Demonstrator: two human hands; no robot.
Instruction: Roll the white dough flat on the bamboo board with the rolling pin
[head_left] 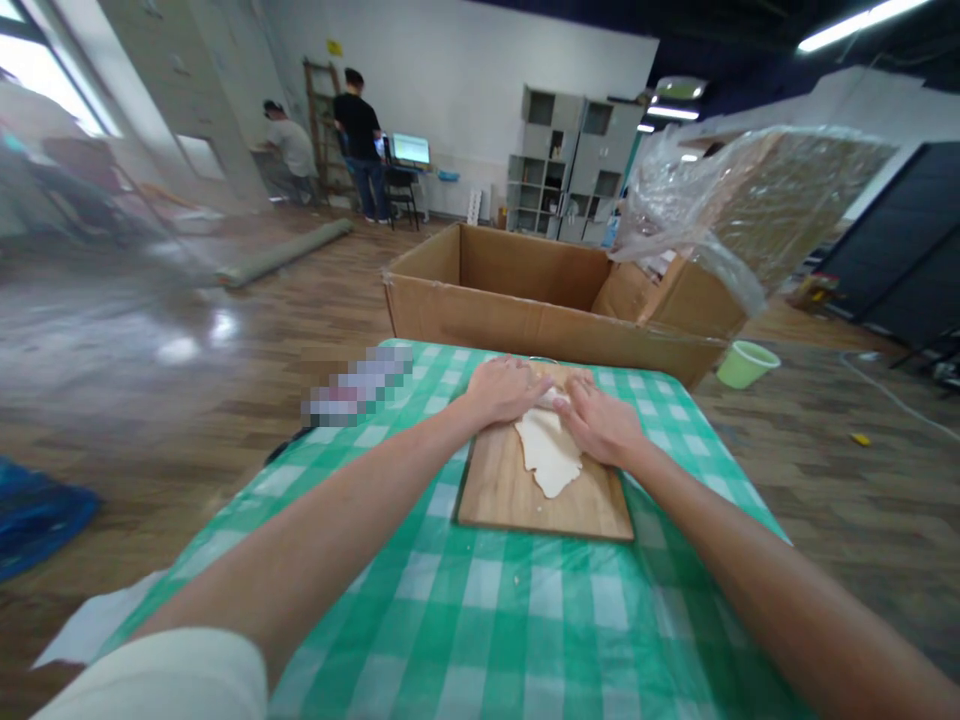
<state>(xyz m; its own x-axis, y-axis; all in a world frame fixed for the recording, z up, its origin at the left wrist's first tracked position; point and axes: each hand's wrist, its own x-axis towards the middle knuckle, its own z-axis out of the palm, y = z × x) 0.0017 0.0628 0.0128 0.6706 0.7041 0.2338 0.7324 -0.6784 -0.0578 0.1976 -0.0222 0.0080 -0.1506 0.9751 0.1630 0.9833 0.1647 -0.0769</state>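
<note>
A thin, ragged-edged sheet of dough (550, 458) lies flat on a wooden cutting board (495, 495). At the dough's far edge a short pale roll (553, 397) shows between my hands; whether it is a floured rolling pin or rolled-up dough I cannot tell. My left hand (504, 389) bends over its left end, thumb pointing inward. On the other side my right hand (602, 418) curls over the right end. Both sets of fingers are partly hidden. Behind them, a thin metal rim (543, 359) peeks out at the board's far end.
A green-and-white checked cloth (480, 620) covers the table. On its left edge lies a blurred-out item (360, 388). A large cardboard box (480, 308) with plastic wrapping (705, 200) stands just beyond, and a light green bucket (746, 364) is right. Other people are farther back.
</note>
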